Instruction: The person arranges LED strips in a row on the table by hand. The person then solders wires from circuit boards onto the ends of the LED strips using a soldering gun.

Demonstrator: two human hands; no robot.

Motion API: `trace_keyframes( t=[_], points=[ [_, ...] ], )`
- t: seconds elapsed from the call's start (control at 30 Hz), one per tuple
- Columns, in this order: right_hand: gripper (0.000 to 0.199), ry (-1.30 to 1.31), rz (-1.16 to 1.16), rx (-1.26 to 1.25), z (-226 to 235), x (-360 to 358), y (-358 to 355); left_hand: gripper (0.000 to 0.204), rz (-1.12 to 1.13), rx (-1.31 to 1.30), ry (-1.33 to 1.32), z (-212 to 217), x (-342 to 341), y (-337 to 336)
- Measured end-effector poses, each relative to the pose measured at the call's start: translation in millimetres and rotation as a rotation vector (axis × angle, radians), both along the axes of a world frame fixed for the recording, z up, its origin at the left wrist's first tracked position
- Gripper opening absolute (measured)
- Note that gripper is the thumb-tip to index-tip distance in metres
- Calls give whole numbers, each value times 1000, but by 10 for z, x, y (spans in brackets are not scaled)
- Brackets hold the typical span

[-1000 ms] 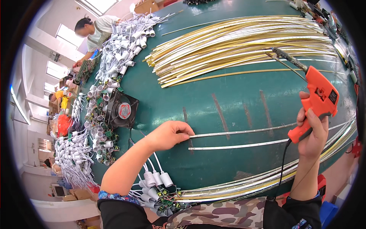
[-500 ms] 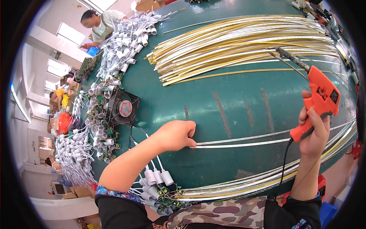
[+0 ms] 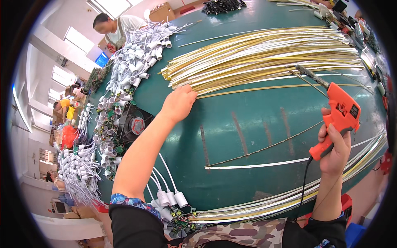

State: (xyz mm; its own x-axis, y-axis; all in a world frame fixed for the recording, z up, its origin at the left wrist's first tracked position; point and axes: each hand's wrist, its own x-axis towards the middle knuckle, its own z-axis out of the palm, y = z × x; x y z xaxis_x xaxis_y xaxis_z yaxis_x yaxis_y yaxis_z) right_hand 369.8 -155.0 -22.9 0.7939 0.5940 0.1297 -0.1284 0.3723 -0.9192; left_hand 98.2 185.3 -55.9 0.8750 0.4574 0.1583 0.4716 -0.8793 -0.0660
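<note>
Two bare hands, one tool. Left hand [image 3: 180,101] is at the lower left end of one big heap of long, thin white and yellow strips [image 3: 260,56], fingers bent downward; fingertips are hidden, so cannot tell whether it has hold of a strip. Right hand [image 3: 336,145] is wrapped around the handle of one red-orange pistol-shaped tool with a dark metal barrel [image 3: 344,108], barrel pointing up and left, one black cord [image 3: 305,186] hanging from the handle.

Two separate strips are on the green table [image 3: 231,190] between the hands and the near edge: one flat white strip [image 3: 256,164] and one thin brownish strip turned on edge [image 3: 269,145], slanting up to the right; their left ends meet. Four dark streaks mark the tabletop above and around them. One yellow strip [image 3: 269,87] lies just below the heap.

One bundle of white and yellow strips [image 3: 256,213] runs along the near edge. Left of it, three white plastic cylinders with white wires [image 3: 180,199] stand out; more beneath, partly hidden. One black square fan [image 3: 134,124] sits partly behind the left forearm.
</note>
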Motion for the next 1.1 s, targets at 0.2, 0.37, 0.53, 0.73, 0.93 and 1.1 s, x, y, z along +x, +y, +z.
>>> trace_keyframes(
  t=[0.2, 0.37, 0.53, 0.73, 0.93, 1.1],
  points=[
    [45, -3, -31, 10, 35, 45, -74, 8, -82, 100, 236, 79, 315, -112],
    [47, 84, 72, 49, 45, 47, -87, 5, -137, 204, 107, -47, 156, -11],
    [47, 169, 84, 68, 41, 41, -54, 15, 81, -457, -164, 12, -38, -118],
    [40, 32, -1, 95, 93, 117, -107, 21, 10, -145, -165, 248, 1, -437],
    [44, -55, -53, 99, 52, 152, -103, 26, -177, -631, 53, 404, -90, -1421],
    [45, -61, -35, 113, 54, 127, -101, 28, -222, -519, 145, 269, -346, -1886]
  ],
)
